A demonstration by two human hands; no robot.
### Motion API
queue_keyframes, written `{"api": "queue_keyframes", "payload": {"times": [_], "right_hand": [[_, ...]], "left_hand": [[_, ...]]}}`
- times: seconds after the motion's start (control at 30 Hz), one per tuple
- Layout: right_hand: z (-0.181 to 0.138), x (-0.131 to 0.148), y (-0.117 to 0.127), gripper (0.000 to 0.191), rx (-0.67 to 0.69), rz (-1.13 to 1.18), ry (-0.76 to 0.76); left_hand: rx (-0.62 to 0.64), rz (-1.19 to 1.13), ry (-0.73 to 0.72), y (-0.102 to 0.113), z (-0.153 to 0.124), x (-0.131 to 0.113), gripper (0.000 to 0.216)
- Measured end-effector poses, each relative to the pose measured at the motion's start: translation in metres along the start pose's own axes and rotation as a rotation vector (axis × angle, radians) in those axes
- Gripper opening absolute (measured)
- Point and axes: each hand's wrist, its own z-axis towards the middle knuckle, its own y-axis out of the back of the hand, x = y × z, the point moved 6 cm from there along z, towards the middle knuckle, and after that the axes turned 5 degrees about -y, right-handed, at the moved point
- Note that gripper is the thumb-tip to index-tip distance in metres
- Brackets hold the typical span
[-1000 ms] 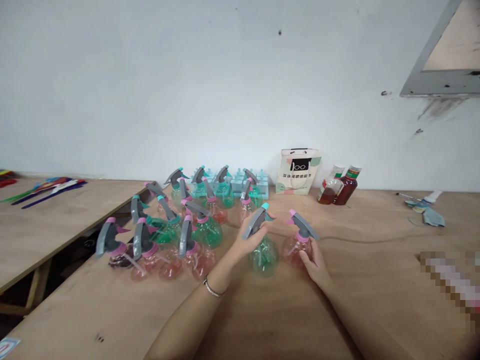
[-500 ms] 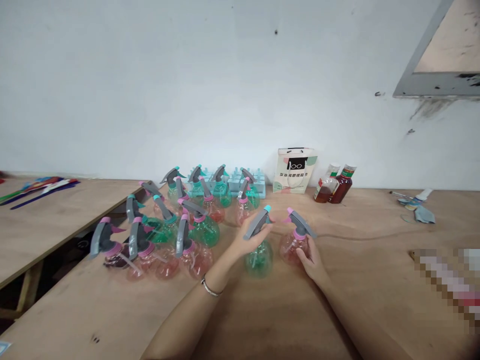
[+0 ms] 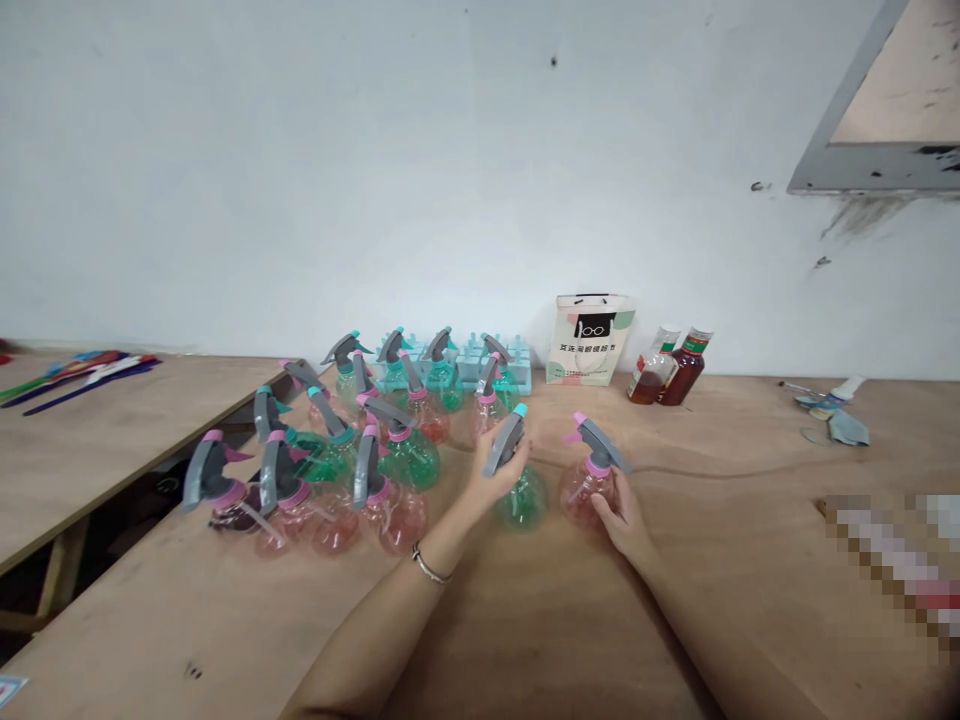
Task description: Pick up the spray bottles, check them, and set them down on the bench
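My left hand (image 3: 500,470) is closed around the neck of a green spray bottle (image 3: 522,502) with a grey and teal trigger head. To its right stands a pink spray bottle (image 3: 579,492) with a grey and pink head. My right hand (image 3: 621,515) grips that pink bottle by the right side of its round body, thumb in front. Left of my hands stand several more spray bottles, among them a green one with a pink collar (image 3: 412,458) and a pink one (image 3: 396,518) at the front.
At the wall are a light blue rack (image 3: 472,365), a paper bag (image 3: 585,345) and two bottles of brown liquid (image 3: 684,370). A grey-blue cloth (image 3: 849,428) lies at the right. Coloured strips (image 3: 94,375) lie on another table (image 3: 75,440) at the left, across a gap.
My left hand has moved slightly left and away from me with the green spray bottle, whose head has turned. My right hand and the pink bottle have stayed in place.
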Motion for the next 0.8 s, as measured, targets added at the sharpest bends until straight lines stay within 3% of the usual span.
{"api": "queue_keyframes", "payload": {"times": [0.07, 0.27, 0.47, 0.67, 0.8], "right_hand": [[0.0, 0.001, 0.0, 0.049, 0.003, 0.001, 0.001], [0.0, 0.001, -0.001, 0.055, 0.016, -0.008, -0.022], [0.0, 0.003, -0.001, 0.052, 0.025, -0.015, -0.01], [0.0, 0.001, -0.001, 0.051, 0.016, -0.021, -0.016], [0.0, -0.001, -0.002, 0.052, 0.043, -0.014, -0.021]], "left_hand": [[-0.033, 0.033, 0.016, 0.001, 0.0, 0.004, 0.027], [0.252, -0.048, 0.092, -0.015, -0.004, 0.003, 0.032], [-0.041, 0.064, 0.04, 0.0, -0.002, 0.005, 0.035], [0.111, -0.041, 0.086, -0.007, 0.001, 0.002, 0.032], [-0.004, 0.02, 0.02, -0.003, -0.001, -0.002, 0.022]]}}
